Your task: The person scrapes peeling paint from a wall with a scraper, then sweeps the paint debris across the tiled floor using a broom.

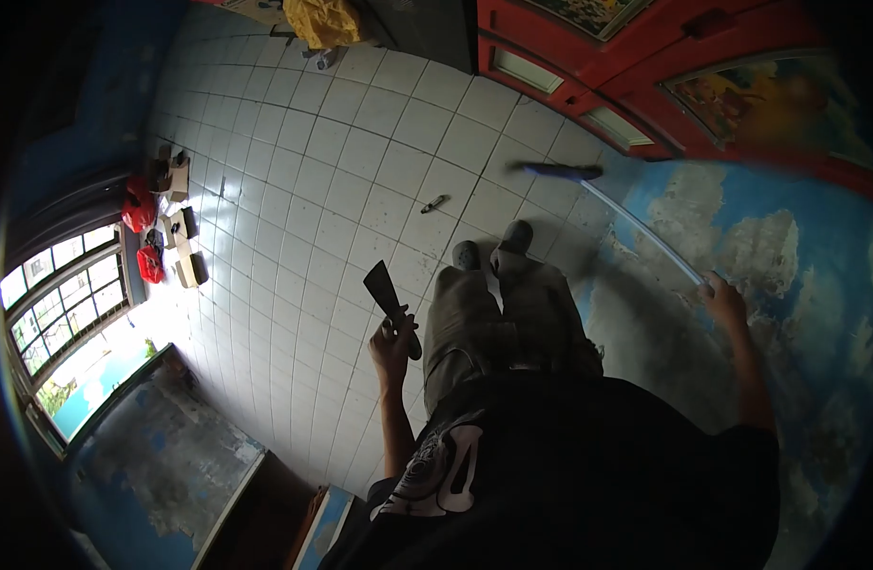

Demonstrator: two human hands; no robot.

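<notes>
My left hand [392,344] is closed round the handle of a dark flat-bladed tool [383,289], its wide blade pointing up and away from me over the tiled floor. On the right, my right hand [724,300] grips the end of a long pale pole [645,231]. The pole slants away to a dark blue-purple broom head [562,172], which lies near the foot of the red cabinet. A small dark object [435,203] rests on the tiles ahead of my feet.
A red cabinet [588,85] stands at the top right beside a peeling blue wall [788,237]. Opened cardboard boxes [182,249] and red bags [139,204] sit by the left window. A yellow bag [322,23] lies at the top. My shoes [467,255] stand on white tiles [355,180].
</notes>
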